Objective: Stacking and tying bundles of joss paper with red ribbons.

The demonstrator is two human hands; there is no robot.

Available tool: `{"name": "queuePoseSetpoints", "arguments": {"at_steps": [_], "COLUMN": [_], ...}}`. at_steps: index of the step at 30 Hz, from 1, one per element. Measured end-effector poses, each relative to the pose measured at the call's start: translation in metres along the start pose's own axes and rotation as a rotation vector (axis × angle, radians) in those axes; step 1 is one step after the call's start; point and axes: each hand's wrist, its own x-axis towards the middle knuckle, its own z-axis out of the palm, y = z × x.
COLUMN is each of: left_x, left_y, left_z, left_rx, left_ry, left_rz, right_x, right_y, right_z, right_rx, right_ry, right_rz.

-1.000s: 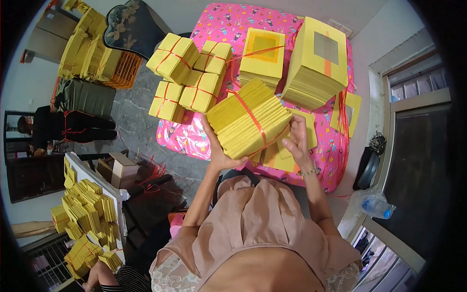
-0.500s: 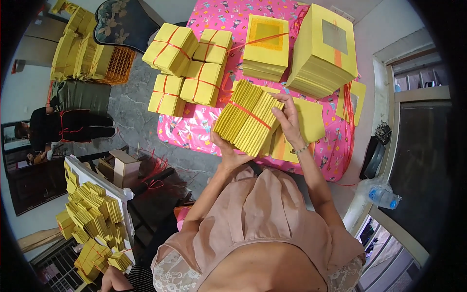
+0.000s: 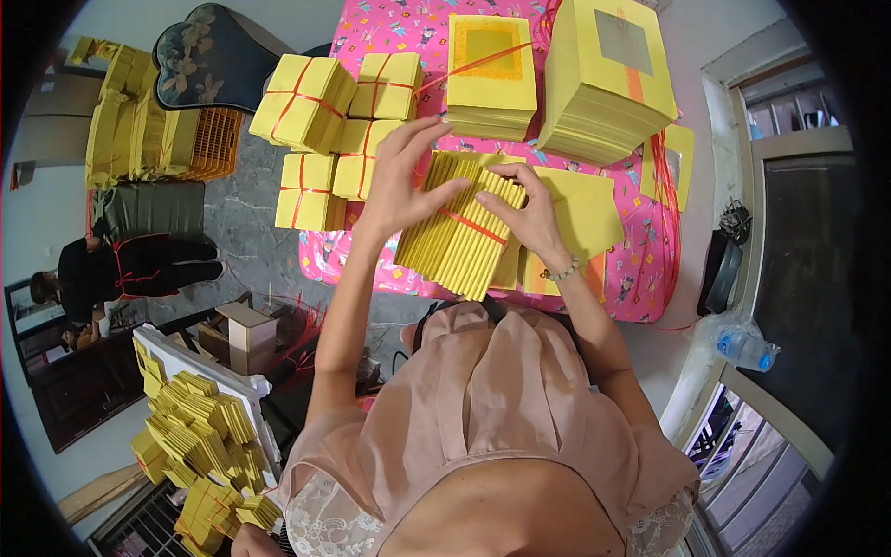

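In front of me is a bundle of folded yellow paper (image 3: 447, 243), with a red plastic strip (image 3: 483, 227) across it. My right hand (image 3: 531, 212) grips its far right side, thumb on the folds and fingers around the edge. Raised over the left side, my left hand (image 3: 401, 181) is open with fingers and thumb spread; whether the thumb touches the folds I cannot tell. Beneath and beside the bundle lie flat yellow sheets (image 3: 580, 213) on a pink patterned table cover (image 3: 640, 265).
Strapped yellow paper bundles (image 3: 302, 97) are stacked at the far left of the table. A yellow stack (image 3: 489, 88) and a taller one (image 3: 603, 102) stand at the back. Red strips (image 3: 661, 186) hang at the right. A person (image 3: 121, 265) stands off to the left.
My left hand has let go of the bundle's lower left corner and risen over its left side. The bundle has moved slightly left, with my right hand still on it.
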Motion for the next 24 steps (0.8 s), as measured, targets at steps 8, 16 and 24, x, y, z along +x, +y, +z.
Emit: {"name": "queuePoseSetpoints", "arguments": {"at_steps": [8, 16, 24], "left_x": [0.038, 0.029, 0.028], "left_y": [-0.038, -0.045, -0.038], "left_z": [0.037, 0.043, 0.039], "left_rx": [-0.425, -0.711, -0.689], "left_ry": [-0.854, -0.753, -0.724], "left_rz": [-0.166, -0.206, -0.202], "right_x": [-0.004, -0.004, -0.005], "right_y": [0.001, 0.008, 0.006], "right_z": [0.003, 0.009, 0.01], "right_rx": [0.158, 0.119, 0.141], "right_ry": [0.035, 0.101, 0.118], "right_rz": [0.072, 0.087, 0.078]}}
